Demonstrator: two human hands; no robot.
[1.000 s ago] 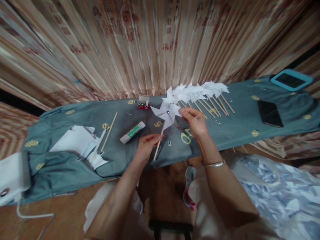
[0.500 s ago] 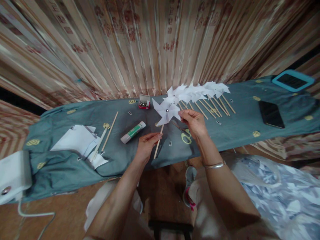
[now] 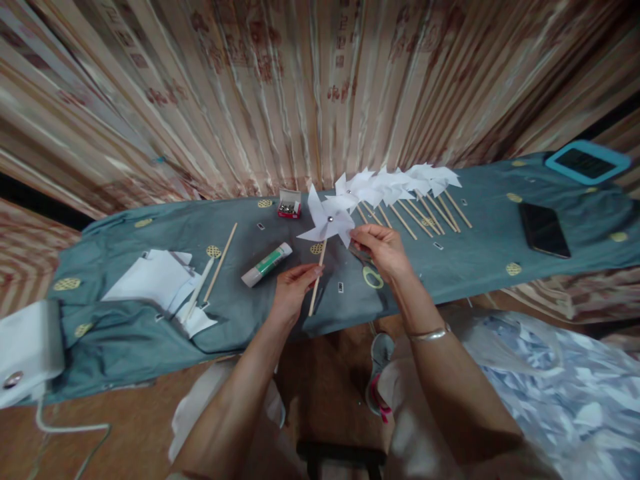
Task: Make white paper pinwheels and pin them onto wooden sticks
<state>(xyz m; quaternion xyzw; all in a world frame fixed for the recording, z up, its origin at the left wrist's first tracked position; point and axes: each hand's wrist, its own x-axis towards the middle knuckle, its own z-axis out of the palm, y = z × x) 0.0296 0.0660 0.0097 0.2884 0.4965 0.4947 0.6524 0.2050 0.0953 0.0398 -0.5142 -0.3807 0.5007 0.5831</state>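
Note:
A white paper pinwheel (image 3: 330,219) with a shiny pin at its centre is held up over the table. My left hand (image 3: 295,287) pinches its thin wooden stick between thumb and fingers. At the wheel's right side, my right hand (image 3: 383,248) has its fingertips closed at the edge of one paper blade. Scissors with yellow-green handles (image 3: 373,277) lie partly hidden under my right hand. Behind the held wheel, a row of finished pinwheels (image 3: 395,186) overlaps along the back of the table, sticks pointing toward me.
On the green tablecloth (image 3: 270,320) are a glue stick (image 3: 267,264), a red box of pins (image 3: 289,205), a loose stick (image 3: 221,263), paper pieces (image 3: 153,280) and a black phone (image 3: 544,229). A blue-framed device (image 3: 587,162) lies far right. A white appliance (image 3: 30,350) stands left.
The pinwheel's blades have turned about the pin, and the wheel has shifted slightly left. My right hand has moved a little left and down; my left hand still grips the stick.

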